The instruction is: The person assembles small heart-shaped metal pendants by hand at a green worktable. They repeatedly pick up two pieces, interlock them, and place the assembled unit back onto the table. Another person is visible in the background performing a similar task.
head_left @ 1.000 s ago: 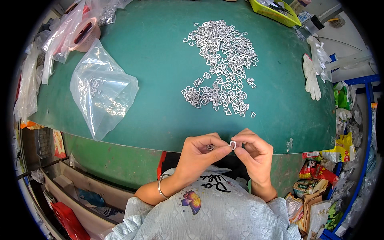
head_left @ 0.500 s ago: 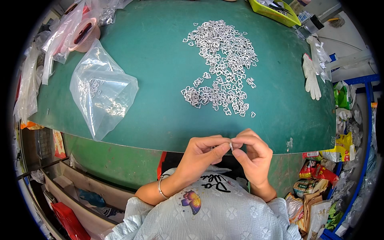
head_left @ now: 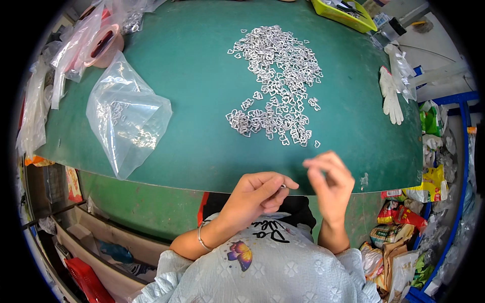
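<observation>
My left hand [head_left: 256,196] is closed in front of the table's near edge, thumb against forefinger. Between them the tip of a small silver metal piece [head_left: 283,186] shows; its shape is mostly covered by the fingers. To its right, raised and apart from it, is my right hand [head_left: 331,182], fingers half bent and slightly blurred, with nothing visible in them. Beyond both hands lies a spread heap of small silver heart-shaped metal rings [head_left: 278,55], with a single heart ring [head_left: 317,144] nearest my right hand.
A clear plastic bag [head_left: 129,116] with some silver pieces lies left on the green table [head_left: 197,101]. A pink basket [head_left: 108,48] stands at the back left, a yellow-green tray [head_left: 348,17] at the back right. White gloves [head_left: 390,98] rest by the right edge.
My right hand has parted from the left and moved up and to the right. My left hand stays nearly in place, still pinching the small silver piece.
</observation>
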`<state>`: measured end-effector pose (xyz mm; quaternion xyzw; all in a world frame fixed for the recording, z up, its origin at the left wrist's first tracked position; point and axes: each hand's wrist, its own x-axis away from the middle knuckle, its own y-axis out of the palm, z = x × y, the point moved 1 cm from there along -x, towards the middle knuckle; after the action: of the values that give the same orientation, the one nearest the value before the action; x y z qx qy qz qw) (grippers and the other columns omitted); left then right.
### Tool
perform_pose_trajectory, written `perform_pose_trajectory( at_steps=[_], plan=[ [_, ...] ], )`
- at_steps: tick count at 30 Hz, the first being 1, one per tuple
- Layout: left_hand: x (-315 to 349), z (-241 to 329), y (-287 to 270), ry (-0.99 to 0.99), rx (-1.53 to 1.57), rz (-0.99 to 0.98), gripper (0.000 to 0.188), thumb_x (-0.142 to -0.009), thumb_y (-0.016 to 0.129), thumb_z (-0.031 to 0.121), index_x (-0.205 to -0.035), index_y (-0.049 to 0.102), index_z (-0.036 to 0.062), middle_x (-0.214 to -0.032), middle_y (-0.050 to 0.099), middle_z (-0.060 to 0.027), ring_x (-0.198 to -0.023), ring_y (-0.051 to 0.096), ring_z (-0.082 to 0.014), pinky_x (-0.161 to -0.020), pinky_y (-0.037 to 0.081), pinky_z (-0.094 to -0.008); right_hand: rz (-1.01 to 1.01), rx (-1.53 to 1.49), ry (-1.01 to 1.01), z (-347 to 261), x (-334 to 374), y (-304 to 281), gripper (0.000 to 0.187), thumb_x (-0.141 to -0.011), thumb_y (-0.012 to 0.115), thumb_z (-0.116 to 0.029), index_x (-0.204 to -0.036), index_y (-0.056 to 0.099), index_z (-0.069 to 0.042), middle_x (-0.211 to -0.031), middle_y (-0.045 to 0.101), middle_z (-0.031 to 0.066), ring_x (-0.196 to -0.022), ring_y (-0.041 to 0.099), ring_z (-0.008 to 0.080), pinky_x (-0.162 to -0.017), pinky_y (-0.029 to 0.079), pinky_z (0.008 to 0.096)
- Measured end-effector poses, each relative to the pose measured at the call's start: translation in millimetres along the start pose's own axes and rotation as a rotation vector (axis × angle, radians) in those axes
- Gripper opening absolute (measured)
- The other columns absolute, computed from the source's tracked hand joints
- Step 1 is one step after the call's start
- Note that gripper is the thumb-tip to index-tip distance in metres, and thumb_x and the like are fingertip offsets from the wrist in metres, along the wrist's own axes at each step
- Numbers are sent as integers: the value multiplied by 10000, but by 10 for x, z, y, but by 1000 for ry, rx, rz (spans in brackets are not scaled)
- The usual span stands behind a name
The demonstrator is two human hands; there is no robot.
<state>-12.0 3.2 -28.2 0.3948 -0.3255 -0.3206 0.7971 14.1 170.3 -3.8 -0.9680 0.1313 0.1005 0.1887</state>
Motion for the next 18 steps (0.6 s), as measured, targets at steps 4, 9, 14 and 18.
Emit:
perform_pose_trajectory(
  at_steps=[4,9,14,18],
  plan=[
    [-12,-7,-16,28,23,19,253,-911,404,127,-958,581,-47,-710,506,-56,-609,448,-110,-527,362,-223,106,416,-50,323,-228,-122,183,-723,617,24,-901,638,-13,-856,597,91,-798,539,208,-680,418,286],
    [-53,12,30,64,83,55,248,-861,376,46,-981,561,-69,-805,558,-94,-685,496,-147,-645,421,-262,-9,725,-126,583,-295,-23,231,-689,657,-20,-917,622,-31,-913,571,85,-839,498,259,-759,367,345],
    [-76,-40,-38,128,35,126,204,-851,440,52,-995,549,-43,-844,548,-96,-683,470,-126,-614,398,-250,56,353,9,469,-239,-71,210,-687,668,-6,-892,621,-23,-877,606,77,-806,537,194,-713,392,284],
    [-105,-67,-49,105,-122,207,164,-863,517,77,-990,560,-18,-852,545,-42,-687,444,-75,-604,376,-216,-119,-68,120,262,-94,-16,231,-668,672,31,-891,629,-13,-861,613,69,-792,540,152,-677,414,257]
  ],
)
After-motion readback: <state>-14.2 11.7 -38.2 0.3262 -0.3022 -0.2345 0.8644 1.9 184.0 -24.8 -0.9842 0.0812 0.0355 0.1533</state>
